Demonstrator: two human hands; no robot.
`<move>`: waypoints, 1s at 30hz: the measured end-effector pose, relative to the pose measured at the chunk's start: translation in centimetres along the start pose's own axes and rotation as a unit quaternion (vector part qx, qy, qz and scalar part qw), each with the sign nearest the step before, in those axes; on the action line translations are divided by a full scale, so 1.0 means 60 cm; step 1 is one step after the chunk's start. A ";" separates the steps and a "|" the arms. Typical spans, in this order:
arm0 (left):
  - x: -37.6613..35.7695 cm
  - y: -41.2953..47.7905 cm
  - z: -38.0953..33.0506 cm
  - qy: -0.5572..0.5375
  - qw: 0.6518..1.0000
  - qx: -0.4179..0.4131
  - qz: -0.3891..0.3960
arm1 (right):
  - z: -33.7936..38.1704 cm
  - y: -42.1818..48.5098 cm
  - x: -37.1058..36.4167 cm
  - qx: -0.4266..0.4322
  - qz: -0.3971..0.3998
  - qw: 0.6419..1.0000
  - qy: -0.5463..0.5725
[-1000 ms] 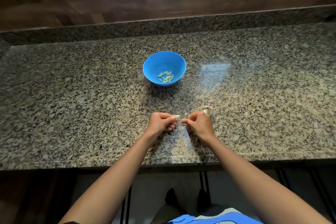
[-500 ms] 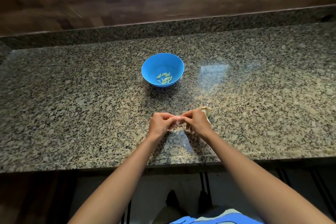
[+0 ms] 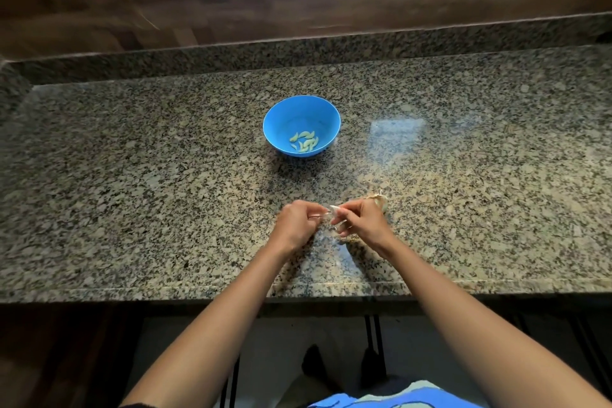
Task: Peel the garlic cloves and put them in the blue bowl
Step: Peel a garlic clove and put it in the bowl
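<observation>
Granite counter (image 3: pixel 132 209), blue bowl (image 3: pixel 281 116), wooden wall (image 3: pixel 298 3)

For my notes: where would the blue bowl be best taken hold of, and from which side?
Probably the bare left rim of the blue bowl, pinched from above with the thumb outside. It stands upright and open, its smooth flared wall offers no handle, and the peeled cloves lie low toward the near right, clear of fingers there.

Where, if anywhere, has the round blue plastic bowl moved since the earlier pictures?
No. The round blue plastic bowl sits at the same spot relative to the speckled granite counter's back ledge.
</observation>
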State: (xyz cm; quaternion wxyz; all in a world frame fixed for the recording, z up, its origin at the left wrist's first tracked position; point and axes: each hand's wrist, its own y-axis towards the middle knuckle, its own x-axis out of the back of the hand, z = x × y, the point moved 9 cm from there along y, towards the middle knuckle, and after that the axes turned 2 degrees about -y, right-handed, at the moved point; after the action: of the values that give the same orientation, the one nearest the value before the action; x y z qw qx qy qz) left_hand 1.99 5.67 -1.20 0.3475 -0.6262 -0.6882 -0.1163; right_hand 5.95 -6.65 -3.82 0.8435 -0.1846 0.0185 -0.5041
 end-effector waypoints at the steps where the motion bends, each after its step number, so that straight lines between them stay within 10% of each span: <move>1: 0.002 0.001 -0.007 -0.016 1.000 -0.010 -0.014 | -0.002 -0.003 0.000 -0.001 -0.001 1.000 -0.009; 7: -0.013 0.004 -0.001 -0.225 0.973 0.050 -0.023 | 0.002 -0.008 0.003 0.012 -0.022 0.998 -0.065; 20: -0.049 -0.016 0.036 -0.590 0.781 0.204 0.002 | -0.029 -0.017 -0.002 -0.147 -0.020 0.959 0.242; 30: -0.027 -0.020 0.056 -0.447 0.874 0.181 -0.063 | -0.023 -0.021 0.032 -0.035 -0.128 0.962 -0.237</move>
State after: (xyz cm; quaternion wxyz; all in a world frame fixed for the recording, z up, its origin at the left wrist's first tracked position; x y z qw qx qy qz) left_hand -0.33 6.18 -4.35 0.1023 -0.4929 -0.8170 0.2813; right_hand 5.52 -9.26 -4.40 0.7452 -0.3289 -0.1876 -0.5489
